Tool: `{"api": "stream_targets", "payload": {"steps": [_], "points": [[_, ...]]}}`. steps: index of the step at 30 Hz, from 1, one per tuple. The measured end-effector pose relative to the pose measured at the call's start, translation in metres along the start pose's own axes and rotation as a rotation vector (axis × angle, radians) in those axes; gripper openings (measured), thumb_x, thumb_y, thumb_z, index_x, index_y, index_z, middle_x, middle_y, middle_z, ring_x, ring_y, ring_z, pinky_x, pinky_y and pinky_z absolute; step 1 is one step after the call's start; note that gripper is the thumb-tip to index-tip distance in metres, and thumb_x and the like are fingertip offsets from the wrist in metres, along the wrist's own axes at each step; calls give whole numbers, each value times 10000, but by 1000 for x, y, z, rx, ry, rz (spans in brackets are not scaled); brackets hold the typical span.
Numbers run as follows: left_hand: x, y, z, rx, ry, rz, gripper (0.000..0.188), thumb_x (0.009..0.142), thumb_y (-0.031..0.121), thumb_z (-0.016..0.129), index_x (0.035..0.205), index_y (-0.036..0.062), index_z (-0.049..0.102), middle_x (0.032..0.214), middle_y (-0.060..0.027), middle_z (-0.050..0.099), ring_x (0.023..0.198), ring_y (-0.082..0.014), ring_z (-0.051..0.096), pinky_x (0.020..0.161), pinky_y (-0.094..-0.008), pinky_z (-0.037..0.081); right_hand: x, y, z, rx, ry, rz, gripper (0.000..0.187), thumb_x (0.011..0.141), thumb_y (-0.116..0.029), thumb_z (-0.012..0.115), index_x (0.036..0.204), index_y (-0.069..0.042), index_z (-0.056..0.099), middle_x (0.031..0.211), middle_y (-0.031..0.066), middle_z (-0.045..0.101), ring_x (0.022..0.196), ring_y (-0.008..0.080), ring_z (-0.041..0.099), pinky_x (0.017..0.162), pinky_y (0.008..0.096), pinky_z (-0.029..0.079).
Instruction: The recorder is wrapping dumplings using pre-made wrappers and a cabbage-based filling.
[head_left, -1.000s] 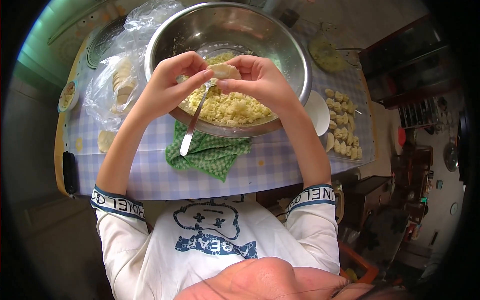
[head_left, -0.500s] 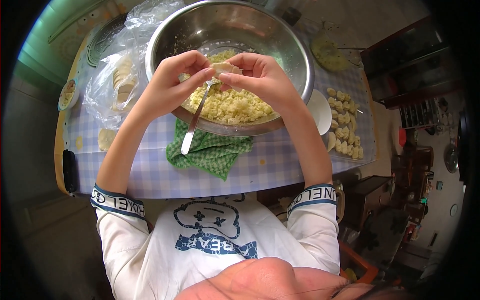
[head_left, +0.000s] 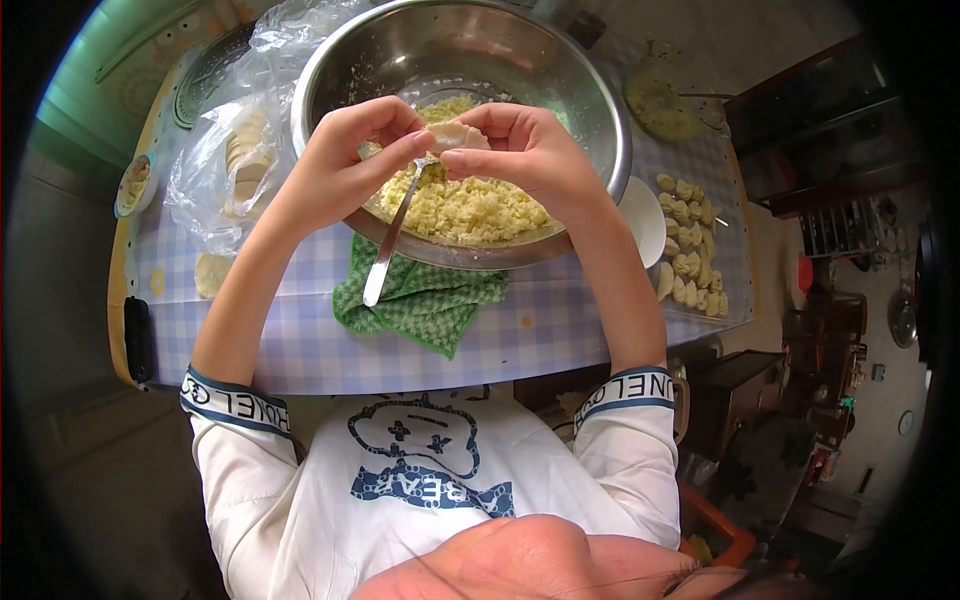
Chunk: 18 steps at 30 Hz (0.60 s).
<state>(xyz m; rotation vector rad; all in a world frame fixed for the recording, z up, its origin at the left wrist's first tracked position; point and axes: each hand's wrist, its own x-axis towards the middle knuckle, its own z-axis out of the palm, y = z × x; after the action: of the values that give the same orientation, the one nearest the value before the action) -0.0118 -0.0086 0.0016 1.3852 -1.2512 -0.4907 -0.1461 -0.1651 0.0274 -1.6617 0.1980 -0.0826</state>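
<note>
Between my two hands, over a large steel bowl (head_left: pixel 590 110), is a pale folded dumpling (head_left: pixel 456 137). My left hand (head_left: pixel 365 155) pinches its left end between thumb and fingers. My right hand (head_left: pixel 525 152) grips the right end, thumb laid along the near side. Beneath them the bowl holds a heap of yellow-green chopped filling (head_left: pixel 470 210). A metal spoon (head_left: pixel 394 235) leans over the near rim, its head in the filling and its handle pointing toward me.
A green cloth (head_left: pixel 430 310) lies by the bowl's near side. At left are a plastic bag (head_left: pixel 205 185) of stacked wrappers (head_left: pixel 246 165), a loose wrapper (head_left: pixel 211 275) and a small bowl (head_left: pixel 134 185). Rows of dumplings (head_left: pixel 690 240) and a white dish (head_left: pixel 643 220) stand at right.
The dumpling has turned slightly, and more of its pale side shows between my fingers. Both hands stay over the bowl, nearly in place. The spoon rests as before.
</note>
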Motion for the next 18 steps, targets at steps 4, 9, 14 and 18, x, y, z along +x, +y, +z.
{"api": "stream_targets", "payload": {"steps": [4,9,14,18], "points": [[-1,1,0,-15,-2,-11,174,855,139,595,840,-33,575,726,-26,568,703,-78,519,671,-229,435,0,0,0,24,-2,7,315,751,-125,713,1004,24,598,862,82,650,788,123,632,722,242,515],[0,1,0,1,-13,0,175,859,144,591,843,-30,574,726,-22,566,699,-75,516,668,-226,433,0,0,0,37,-4,9,311,756,-124,709,1006,24,598,860,79,650,781,120,631,714,237,513],[0,0,1,-55,17,-37,181,865,161,583,841,-19,582,718,-12,566,670,-65,511,633,-216,428,0,-1,1,41,-2,10,307,758,-109,704,1012,25,594,868,86,649,786,125,633,724,242,517],[0,0,1,-62,26,-31,183,864,169,584,854,-13,593,715,-4,570,658,-59,512,612,-208,425,0,0,1,39,-13,-6,353,752,-96,708,1055,23,571,899,96,645,816,138,634,747,255,521]]}}
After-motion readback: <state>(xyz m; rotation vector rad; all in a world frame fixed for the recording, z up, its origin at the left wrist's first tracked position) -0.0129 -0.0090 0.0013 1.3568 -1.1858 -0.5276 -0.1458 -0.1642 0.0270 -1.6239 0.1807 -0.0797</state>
